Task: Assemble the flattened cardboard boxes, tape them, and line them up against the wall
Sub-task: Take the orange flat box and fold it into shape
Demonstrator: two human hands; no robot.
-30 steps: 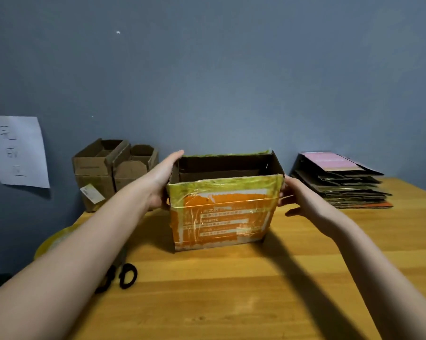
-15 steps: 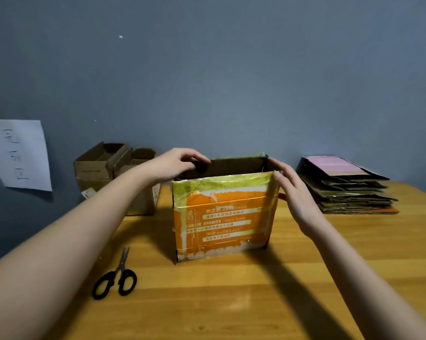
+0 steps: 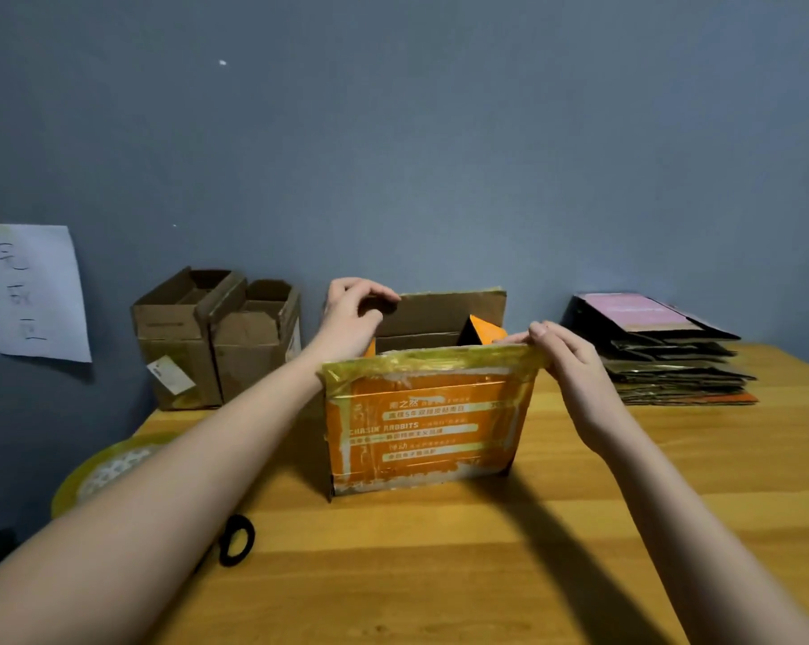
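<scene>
On the far left a sheet of paper [image 3: 30,290] with handwriting hangs on the grey wall [image 3: 416,155]. Below it, at the desk's left edge, a yellow roll of tape [image 3: 105,472] shows partly behind your left forearm, and the black scissors [image 3: 235,540] lie on the desk [image 3: 440,574] with only their finger loops in sight.

Further back, two assembled brown boxes [image 3: 216,342] stand side by side, touching each other, close against the wall with their top flaps open.

Your left hand [image 3: 351,318] is curled over the top left of the orange box [image 3: 421,435], its fingers hooked over the upper edge of the far flap and gripping it. The orange box stands upright on the desk in the middle, in front of you, well short of the wall; its top is open, its near face is streaked with yellowish tape, and an orange side flap leans inward at the right.

Your right hand [image 3: 565,365] pinches the top right corner of the near flap between thumb and fingers.

On the right, a stack of flattened cardboard boxes [image 3: 663,351] rests on the desk near the wall.
</scene>
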